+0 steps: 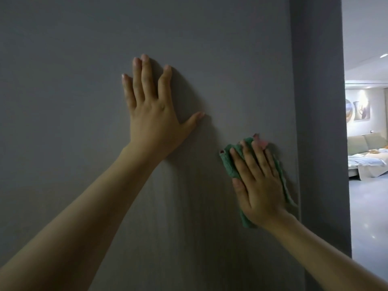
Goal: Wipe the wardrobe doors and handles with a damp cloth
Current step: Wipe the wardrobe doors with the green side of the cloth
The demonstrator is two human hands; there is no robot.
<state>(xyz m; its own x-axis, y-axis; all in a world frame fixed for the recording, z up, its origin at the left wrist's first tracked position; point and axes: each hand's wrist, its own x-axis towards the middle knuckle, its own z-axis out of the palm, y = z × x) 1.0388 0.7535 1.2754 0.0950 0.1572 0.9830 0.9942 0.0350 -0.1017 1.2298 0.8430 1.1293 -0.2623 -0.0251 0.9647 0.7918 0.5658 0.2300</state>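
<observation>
Wardrobe door [73, 80], a flat grey panel with a faint vertical grain, filled nearly the whole view, and both bare hands lay against it. Under the right hand [259, 185] sat a green textured cloth [231, 164] with a small pink patch at its top edge; the fingers were straight and spread, pressing the cloth flat on the panel rather than curling round it. Cloth showed past the fingertips, along the thumb side, and below the heel of the palm. It lay near the door's right edge, just beside a narrow vertical seam.

The left hand [153, 114] rested higher and further left, palm flat on the bare panel, fingers extended upward and thumb splayed toward the right, holding nothing. The two hands were apart, with bare grey surface between them. Both forearms reached up from the bottom corners of the view.

Right of the seam stood a darker grey side panel [319, 101]. Beyond it a bright room opened, with a pale sofa [365, 141] carrying some scattered items and a glossy light floor [369, 217].
</observation>
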